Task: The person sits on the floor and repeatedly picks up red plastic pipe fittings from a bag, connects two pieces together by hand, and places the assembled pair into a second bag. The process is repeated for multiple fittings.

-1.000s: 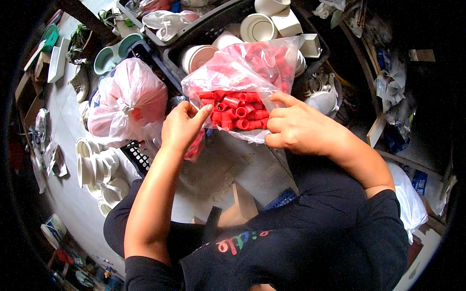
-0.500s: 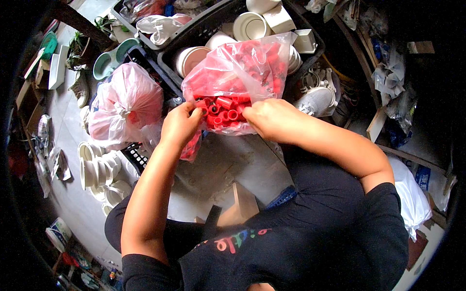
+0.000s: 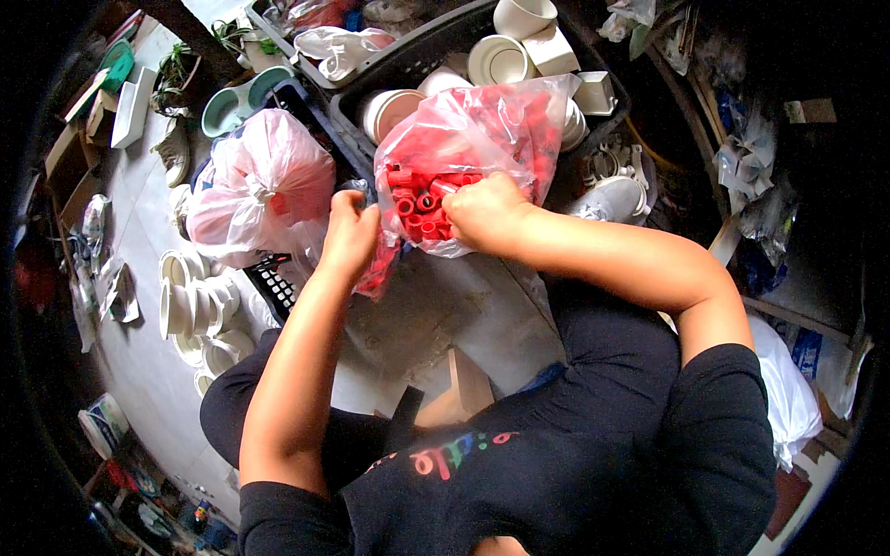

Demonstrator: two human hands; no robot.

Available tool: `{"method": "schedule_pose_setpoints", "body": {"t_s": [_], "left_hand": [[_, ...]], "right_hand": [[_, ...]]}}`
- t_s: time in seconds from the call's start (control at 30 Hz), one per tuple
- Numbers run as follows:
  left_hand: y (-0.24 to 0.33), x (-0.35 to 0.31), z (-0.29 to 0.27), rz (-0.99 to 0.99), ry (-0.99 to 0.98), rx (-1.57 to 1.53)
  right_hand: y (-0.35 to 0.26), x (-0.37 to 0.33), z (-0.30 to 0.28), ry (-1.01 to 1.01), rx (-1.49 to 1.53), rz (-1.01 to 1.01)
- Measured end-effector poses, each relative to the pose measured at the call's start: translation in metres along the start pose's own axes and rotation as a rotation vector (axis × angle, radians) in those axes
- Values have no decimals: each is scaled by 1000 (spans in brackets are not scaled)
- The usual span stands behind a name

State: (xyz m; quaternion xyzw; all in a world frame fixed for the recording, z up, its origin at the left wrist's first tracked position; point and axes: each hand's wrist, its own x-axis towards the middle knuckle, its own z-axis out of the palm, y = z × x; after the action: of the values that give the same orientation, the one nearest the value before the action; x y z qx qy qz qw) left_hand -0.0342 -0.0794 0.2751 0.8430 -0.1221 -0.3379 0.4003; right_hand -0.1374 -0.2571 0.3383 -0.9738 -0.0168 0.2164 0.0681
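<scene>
Far left: white plastic pieces (image 3: pixel 190 310), cup-like, lie nested on the floor, perhaps to save space. Next, a knotted white plastic bag (image 3: pixel 255 199) sits upright by the crate; the knot presumably keeps its contents in.

Left hand (image 3: pixel 352 232): raised beside the knotted bag, thumb and fingers bent, near each other. Cannot tell whether anything is pinched. A small bag of red pieces (image 3: pixel 378 269) shows just beside its wrist.

Centre: clear plastic bag (image 3: pixel 468 139) of red pipe fittings (image 3: pixel 417 208), its far part slumped against the crate, mouth toward the person, apparently for easy reach. Right hand (image 3: pixel 491 218): fingers curled over the fittings at the mouth, pressed close; fingertips hidden, so cannot tell whether they pinch film or a fitting.

Edges: the dark crate (image 3: pixel 417 63) holds white flowerpots (image 3: pixel 501 60) and, with the bag, limits room ahead. Left hand looks tight between the 2 larger bags. Bare floor (image 3: pixel 440 306) below them gives open room, down to a wooden block (image 3: pixel 471 385). Right: a grey sneaker (image 3: pixel 607 199) beyond the forearm, near enough to crowd a wide swing.
</scene>
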Motion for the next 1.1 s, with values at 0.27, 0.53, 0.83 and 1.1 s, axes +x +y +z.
{"method": "schedule_pose_setpoints", "body": {"t_s": [0.27, 0.53, 0.83, 1.1], "left_hand": [[40, -69, -58, 39, -89, -790], [72, -124, -84, 243, -212, -1174], [90, -166, -94, 343, -412, -1212], [86, -169, -83, 344, -503, -1168]], "right_hand": [[27, -41, -62, 241, 965, 163], [-54, -114, -169, 445, 1572, -94], [-133, -138, -147, 663, 1140, -111], [-140, -141, -134, 793, 661, -97]]}}
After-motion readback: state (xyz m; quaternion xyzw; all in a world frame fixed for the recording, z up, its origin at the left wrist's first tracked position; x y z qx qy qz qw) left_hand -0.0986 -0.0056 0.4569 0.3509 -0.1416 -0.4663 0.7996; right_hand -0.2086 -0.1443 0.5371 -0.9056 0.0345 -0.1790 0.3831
